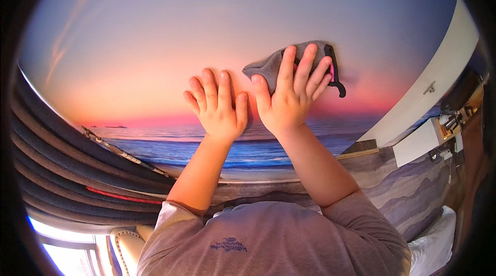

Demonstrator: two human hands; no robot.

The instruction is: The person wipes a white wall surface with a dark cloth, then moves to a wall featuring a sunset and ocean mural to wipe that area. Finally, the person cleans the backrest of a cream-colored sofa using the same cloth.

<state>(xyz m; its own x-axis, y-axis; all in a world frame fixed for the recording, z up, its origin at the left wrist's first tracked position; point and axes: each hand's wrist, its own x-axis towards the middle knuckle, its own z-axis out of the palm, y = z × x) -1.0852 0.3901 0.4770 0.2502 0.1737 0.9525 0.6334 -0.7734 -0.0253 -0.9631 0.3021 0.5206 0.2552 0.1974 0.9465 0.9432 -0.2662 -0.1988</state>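
Note:
Before me is a large surface, apparently a wall, printed with a sunset sky and sea [155, 32]. My left hand [219, 109] rests palm down against the print, fingers spread, holding nothing. To its right, my right hand [290, 98] presses a grey fabric item [267, 69] flat against the same surface. Its fingers are spread over the item and its thumb lies at the lower left edge. The item has black edging, a short black end hanging at the right, and bits of pink showing. Its middle is hidden under my fingers, and its exact kind is unclear.
A dark striped curtain [69, 171] hangs at the left, above a bright window [69, 256]. A white door [414, 98] with a handle stands at the right. Beyond it is a white cabinet [416, 146] with small objects. Wavy-patterned flooring [410, 187] and white bedding [434, 241] lie lower right.

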